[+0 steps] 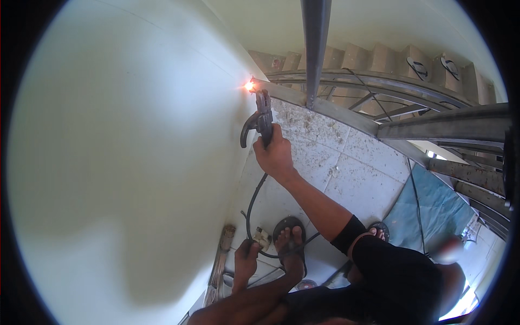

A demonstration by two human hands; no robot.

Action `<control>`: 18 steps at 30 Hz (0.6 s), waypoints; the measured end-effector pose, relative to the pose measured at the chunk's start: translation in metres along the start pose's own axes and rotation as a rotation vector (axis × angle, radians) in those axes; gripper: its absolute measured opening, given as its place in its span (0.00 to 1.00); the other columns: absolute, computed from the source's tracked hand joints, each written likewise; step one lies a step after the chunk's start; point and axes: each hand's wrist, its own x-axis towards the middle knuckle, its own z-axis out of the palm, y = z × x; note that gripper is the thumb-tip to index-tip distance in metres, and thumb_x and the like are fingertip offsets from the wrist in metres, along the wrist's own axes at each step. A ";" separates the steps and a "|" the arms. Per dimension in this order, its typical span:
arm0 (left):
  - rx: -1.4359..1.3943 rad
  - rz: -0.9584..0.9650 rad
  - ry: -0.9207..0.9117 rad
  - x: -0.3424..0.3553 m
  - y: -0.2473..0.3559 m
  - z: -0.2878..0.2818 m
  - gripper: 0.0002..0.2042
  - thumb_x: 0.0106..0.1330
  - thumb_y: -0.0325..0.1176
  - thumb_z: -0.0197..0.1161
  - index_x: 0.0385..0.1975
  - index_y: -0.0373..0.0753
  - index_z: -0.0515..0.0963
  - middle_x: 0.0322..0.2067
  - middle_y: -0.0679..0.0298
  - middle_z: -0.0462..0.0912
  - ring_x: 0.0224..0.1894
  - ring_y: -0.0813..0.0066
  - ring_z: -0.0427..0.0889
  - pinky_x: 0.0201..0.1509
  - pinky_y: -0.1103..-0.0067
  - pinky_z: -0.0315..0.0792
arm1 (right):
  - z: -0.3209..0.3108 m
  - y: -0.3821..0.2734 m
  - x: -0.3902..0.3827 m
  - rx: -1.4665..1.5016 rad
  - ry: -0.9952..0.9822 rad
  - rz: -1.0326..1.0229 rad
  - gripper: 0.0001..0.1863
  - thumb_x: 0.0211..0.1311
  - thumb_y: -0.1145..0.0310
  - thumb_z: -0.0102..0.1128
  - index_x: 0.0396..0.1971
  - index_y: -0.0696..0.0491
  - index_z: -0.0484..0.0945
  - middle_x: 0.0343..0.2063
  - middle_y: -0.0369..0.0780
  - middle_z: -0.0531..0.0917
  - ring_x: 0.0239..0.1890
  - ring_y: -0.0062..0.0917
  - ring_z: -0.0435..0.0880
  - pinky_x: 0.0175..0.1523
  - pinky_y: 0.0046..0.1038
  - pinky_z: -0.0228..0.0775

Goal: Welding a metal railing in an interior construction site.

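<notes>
Gripping welding holder [264,114] in curled right hand [275,155], close to bright spark [249,85] at junction of metal rail [287,93] and pale wall [135,151]. Pinching black cable [251,206] in left hand [246,262], near sandalled foot [287,241].

Welding spark [249,85]: white core, orange-pink rim
Electrode holder [264,116]: dark grey to black
Cable [251,200]: plain black
Wall [135,141]: pale cream, tinted bluish-white (strongest toward the spark), with soft grey shadow patches
Floor tiles [360,181]: white, thin grey joint lines, brown speckling
Sheet [441,203]: teal-green, paler along its creases
Upright post [316,49]: grey with a lighter lengthwise streak
Lower railing bar [468,174]: grey, mottled rust-brown
Steps [355,57]: brownish beige
Sleeve [387,260]: solid black
Rod bundle [226,238]: tan-brown
</notes>
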 end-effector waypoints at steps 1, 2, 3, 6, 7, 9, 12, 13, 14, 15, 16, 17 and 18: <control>0.018 -0.009 0.007 0.000 0.000 0.000 0.15 0.66 0.41 0.55 0.28 0.33 0.74 0.18 0.64 0.72 0.23 0.79 0.68 0.28 0.79 0.64 | 0.000 0.001 0.000 -0.001 0.001 0.000 0.16 0.52 0.72 0.55 0.40 0.59 0.64 0.16 0.51 0.77 0.22 0.50 0.79 0.26 0.44 0.68; 0.035 -0.018 0.014 0.000 0.000 0.001 0.15 0.66 0.41 0.55 0.28 0.33 0.74 0.18 0.64 0.72 0.23 0.79 0.68 0.28 0.79 0.64 | 0.000 0.001 0.000 0.001 -0.003 0.005 0.16 0.52 0.72 0.55 0.40 0.60 0.64 0.16 0.51 0.77 0.22 0.50 0.78 0.26 0.44 0.69; 0.036 -0.018 0.015 0.000 0.000 0.000 0.15 0.66 0.41 0.55 0.28 0.33 0.74 0.18 0.64 0.72 0.23 0.79 0.68 0.28 0.79 0.64 | 0.001 0.001 0.000 0.003 -0.007 0.010 0.16 0.52 0.72 0.55 0.41 0.60 0.64 0.16 0.51 0.76 0.21 0.50 0.78 0.26 0.44 0.69; 0.013 0.007 -0.006 0.000 0.002 0.000 0.15 0.66 0.41 0.55 0.28 0.33 0.74 0.17 0.65 0.72 0.22 0.79 0.67 0.27 0.79 0.64 | 0.001 0.001 -0.001 0.015 0.004 -0.003 0.16 0.52 0.73 0.54 0.41 0.60 0.64 0.16 0.51 0.76 0.21 0.50 0.78 0.27 0.44 0.68; 0.030 0.001 0.001 0.001 0.003 0.000 0.14 0.66 0.41 0.55 0.28 0.33 0.74 0.17 0.66 0.72 0.22 0.80 0.67 0.27 0.79 0.64 | 0.001 0.002 -0.001 0.015 0.005 -0.004 0.16 0.52 0.73 0.54 0.41 0.60 0.64 0.16 0.51 0.76 0.21 0.50 0.78 0.27 0.44 0.68; 0.035 -0.039 0.002 0.003 0.003 0.002 0.14 0.66 0.41 0.55 0.28 0.34 0.74 0.17 0.67 0.71 0.22 0.81 0.67 0.26 0.79 0.63 | 0.000 0.002 0.000 -0.011 -0.019 0.034 0.17 0.51 0.73 0.55 0.41 0.59 0.65 0.18 0.50 0.78 0.23 0.49 0.79 0.29 0.44 0.70; 0.083 -0.037 0.002 0.002 0.004 0.002 0.14 0.67 0.40 0.54 0.29 0.34 0.75 0.18 0.68 0.72 0.22 0.82 0.67 0.26 0.80 0.63 | -0.001 0.004 0.001 -0.032 -0.025 0.005 0.20 0.49 0.74 0.57 0.44 0.55 0.65 0.23 0.46 0.80 0.28 0.48 0.80 0.33 0.43 0.72; 0.049 -0.030 0.008 0.001 -0.001 0.001 0.14 0.67 0.40 0.54 0.29 0.34 0.75 0.18 0.68 0.72 0.22 0.82 0.67 0.26 0.80 0.63 | 0.002 0.005 0.000 0.043 -0.015 -0.017 0.20 0.50 0.74 0.57 0.44 0.54 0.65 0.23 0.47 0.80 0.28 0.49 0.80 0.32 0.43 0.72; 0.015 -0.022 0.013 0.001 -0.006 0.000 0.14 0.67 0.39 0.54 0.29 0.33 0.75 0.18 0.67 0.72 0.22 0.82 0.68 0.26 0.80 0.63 | 0.004 0.005 -0.001 0.047 -0.018 -0.016 0.20 0.50 0.74 0.57 0.44 0.54 0.65 0.23 0.47 0.80 0.28 0.49 0.80 0.32 0.43 0.72; 0.015 -0.022 0.012 0.002 -0.004 0.001 0.14 0.67 0.39 0.54 0.29 0.33 0.75 0.18 0.67 0.72 0.22 0.82 0.68 0.26 0.80 0.63 | 0.004 0.005 -0.001 0.021 -0.007 -0.014 0.19 0.50 0.74 0.57 0.44 0.54 0.65 0.22 0.47 0.80 0.27 0.49 0.80 0.32 0.43 0.72; 0.025 -0.017 0.007 0.002 -0.002 0.001 0.14 0.67 0.39 0.54 0.29 0.33 0.75 0.18 0.66 0.73 0.23 0.82 0.68 0.27 0.80 0.63 | 0.004 0.005 -0.001 -0.005 0.005 -0.011 0.19 0.50 0.74 0.57 0.43 0.54 0.65 0.22 0.48 0.80 0.27 0.49 0.80 0.31 0.44 0.72; 0.034 -0.011 0.001 0.002 0.000 0.001 0.14 0.66 0.39 0.54 0.29 0.33 0.75 0.18 0.65 0.73 0.23 0.81 0.68 0.27 0.80 0.64 | 0.004 0.006 -0.001 -0.006 0.005 -0.011 0.19 0.50 0.74 0.57 0.43 0.54 0.65 0.22 0.48 0.80 0.27 0.49 0.80 0.31 0.44 0.72; 0.034 -0.011 0.000 0.001 0.003 0.001 0.14 0.66 0.39 0.54 0.29 0.33 0.75 0.18 0.65 0.73 0.23 0.81 0.68 0.27 0.80 0.64 | 0.003 0.005 -0.001 0.000 0.004 -0.019 0.19 0.50 0.73 0.57 0.43 0.54 0.64 0.22 0.48 0.80 0.27 0.49 0.80 0.31 0.44 0.72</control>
